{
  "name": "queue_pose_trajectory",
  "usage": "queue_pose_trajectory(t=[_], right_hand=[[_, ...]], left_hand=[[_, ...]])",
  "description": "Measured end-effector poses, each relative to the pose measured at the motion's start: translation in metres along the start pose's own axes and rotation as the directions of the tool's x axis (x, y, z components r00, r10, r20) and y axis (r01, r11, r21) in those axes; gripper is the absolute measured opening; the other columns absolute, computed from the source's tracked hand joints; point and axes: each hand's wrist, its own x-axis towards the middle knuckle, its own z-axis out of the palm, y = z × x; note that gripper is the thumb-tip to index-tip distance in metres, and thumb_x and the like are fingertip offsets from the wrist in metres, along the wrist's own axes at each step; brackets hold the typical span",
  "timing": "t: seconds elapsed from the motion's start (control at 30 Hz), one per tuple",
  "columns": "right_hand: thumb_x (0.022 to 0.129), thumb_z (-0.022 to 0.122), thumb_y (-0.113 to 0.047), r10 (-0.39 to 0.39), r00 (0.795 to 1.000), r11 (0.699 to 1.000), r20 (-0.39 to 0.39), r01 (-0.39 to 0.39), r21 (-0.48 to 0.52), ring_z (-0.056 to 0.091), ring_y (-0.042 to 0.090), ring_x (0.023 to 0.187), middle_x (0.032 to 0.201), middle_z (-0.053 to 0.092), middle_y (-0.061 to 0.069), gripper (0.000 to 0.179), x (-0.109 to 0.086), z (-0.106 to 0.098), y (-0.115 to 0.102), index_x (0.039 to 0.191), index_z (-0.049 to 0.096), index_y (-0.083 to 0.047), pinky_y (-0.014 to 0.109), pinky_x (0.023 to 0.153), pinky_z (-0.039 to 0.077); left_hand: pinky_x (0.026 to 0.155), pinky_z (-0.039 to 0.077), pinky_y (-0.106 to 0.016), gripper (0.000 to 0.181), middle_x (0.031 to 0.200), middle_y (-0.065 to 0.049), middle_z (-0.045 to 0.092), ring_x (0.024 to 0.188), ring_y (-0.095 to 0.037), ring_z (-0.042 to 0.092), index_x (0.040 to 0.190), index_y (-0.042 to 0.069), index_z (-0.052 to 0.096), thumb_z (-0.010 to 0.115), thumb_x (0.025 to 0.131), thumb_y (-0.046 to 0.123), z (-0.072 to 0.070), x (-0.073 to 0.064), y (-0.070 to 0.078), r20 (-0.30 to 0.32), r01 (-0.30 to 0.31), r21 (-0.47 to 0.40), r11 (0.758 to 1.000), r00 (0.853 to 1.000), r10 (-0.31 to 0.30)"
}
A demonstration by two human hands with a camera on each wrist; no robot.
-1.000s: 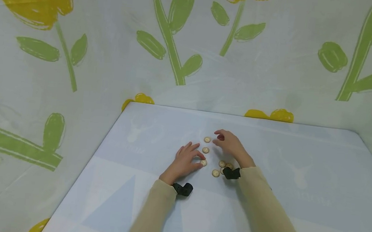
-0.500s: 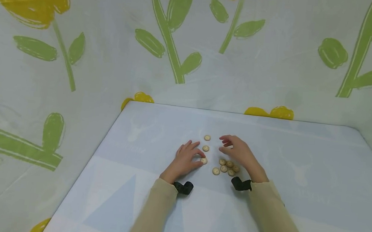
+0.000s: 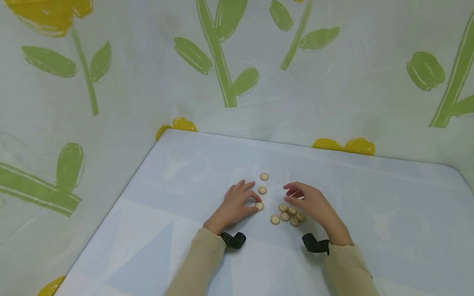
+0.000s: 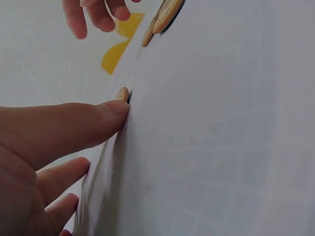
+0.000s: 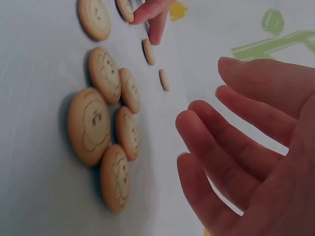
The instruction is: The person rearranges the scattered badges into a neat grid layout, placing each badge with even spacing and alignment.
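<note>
In the head view my left hand (image 3: 237, 203) rests on the table and pinches a small round wooden disc (image 3: 260, 206) between thumb and index finger. The left wrist view shows the thumb (image 4: 83, 125) against that disc's edge. Beyond it, a middle disc (image 3: 262, 190) and a far disc (image 3: 264, 176) continue a line away from me. My right hand (image 3: 311, 201) hovers above the table with loosely bent fingers, holding nothing. Beside and below it lies a cluster of several discs (image 3: 292, 211). Up close, a disc (image 5: 89, 126) bears an engraved face with dark spots.
One single disc (image 3: 275, 219) lies at the left of the cluster. The pale table (image 3: 143, 254) has faint blue triangles. Behind it hangs a white cloth (image 3: 141, 70) printed with green leaves and yellow flowers. Black camera mounts sit on both wrists.
My right hand has drawn back from near the far disc, moving right and toward me, which uncovers the cluster. My left hand stays at the nearest disc of the line.
</note>
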Motion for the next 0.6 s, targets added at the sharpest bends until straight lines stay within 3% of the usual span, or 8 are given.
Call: queue_pose_trajectory(t=[0.33, 0.6], right_hand=[[0.084, 0.061, -0.028, 0.067, 0.991, 0.997, 0.116, -0.063, -0.032, 0.052, 0.018, 0.085, 0.096, 0.058, 0.001, 0.034, -0.001, 0.006, 0.003, 0.114, 0.057, -0.013, 0.033, 0.071, 0.044], [0.084, 0.061, -0.026, 0.059, 0.99, 0.992, 0.124, -0.045, -0.115, 0.049, 0.018, 0.079, 0.092, 0.056, 0.001, 0.029, 0.002, 0.012, 0.009, 0.111, 0.059, -0.015, 0.031, 0.068, 0.044]], left_hand=[[0.104, 0.007, -0.048, 0.015, 0.141, -0.005, 0.032, 0.134, -0.027, 0.011, 0.095, 0.022, 0.063, 0.064, 0.081, 0.028, 0.001, 0.0, 0.0, -0.012, -0.008, -0.006, 1.0, 1.0, 0.008], [0.105, 0.007, -0.047, 0.016, 0.142, -0.001, 0.03, 0.135, -0.024, 0.009, 0.096, 0.024, 0.062, 0.063, 0.082, 0.03, 0.003, 0.002, -0.001, 0.006, 0.013, 0.027, 1.0, 1.0, -0.013]])
